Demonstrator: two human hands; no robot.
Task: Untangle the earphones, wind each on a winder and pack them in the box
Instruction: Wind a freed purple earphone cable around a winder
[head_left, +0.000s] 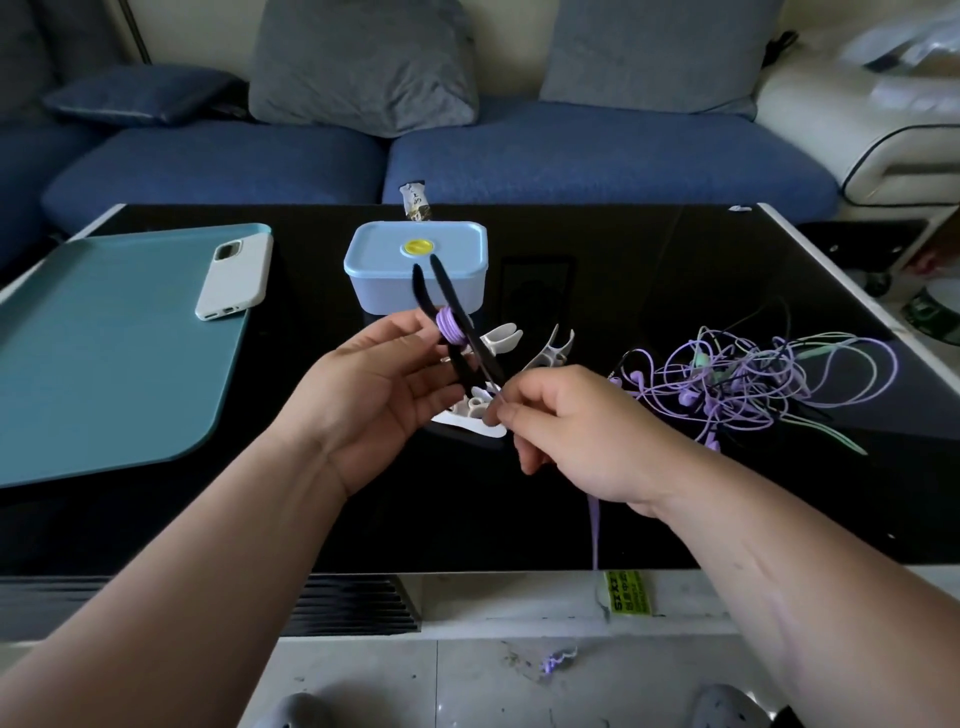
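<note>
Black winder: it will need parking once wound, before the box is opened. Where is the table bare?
Bare: the teal mat's near half, below the phone; the black table between mat and white winders; the strip right of the box, behind the earphone tangle. Crowded: the white winders and the tangle.

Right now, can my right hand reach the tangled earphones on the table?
Probably yes: the tangle lies uncovered just beside the right hand, nothing between them, though that hand now pinches the purple cord.
</note>
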